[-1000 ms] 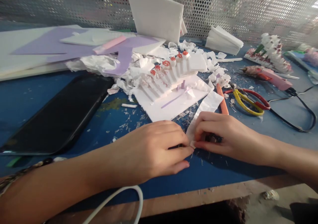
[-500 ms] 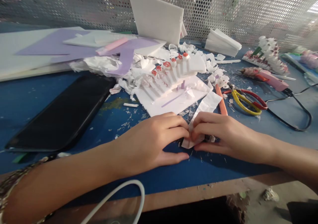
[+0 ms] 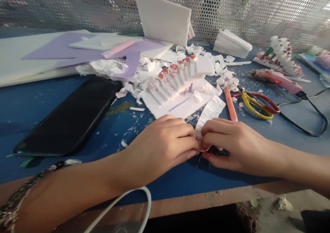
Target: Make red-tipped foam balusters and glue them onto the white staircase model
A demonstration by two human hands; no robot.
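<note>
Both my hands meet over a strip of thin white paper (image 3: 210, 112) low on the blue table. My left hand (image 3: 168, 147) is closed, fingertips pinching the strip's near end. From the other side my right hand (image 3: 229, 143) also pinches that end; the fingertips nearly touch and hide the gripped part. The strip's far part runs up and right, off my fingers. Just beyond lies a white foam sheet (image 3: 177, 113) with a foam piece (image 3: 177, 80) bearing white sticks tipped in red. An orange-handled tool (image 3: 230, 104) lies beside my right hand.
Yellow-and-red-handled pliers (image 3: 257, 109) and a pink glue gun (image 3: 282, 81) with a black cord lie right. A black tablet-like slab (image 3: 69, 119) is left. Behind are paper scraps (image 3: 105, 68), a purple sheet (image 3: 64, 49), an upright foam board (image 3: 163, 19) and a perforated metal screen (image 3: 103, 9).
My left thumb has closed in from apart to the fingertips at the paper. The strip's near end, visible before, is now tucked up between my fingers.
</note>
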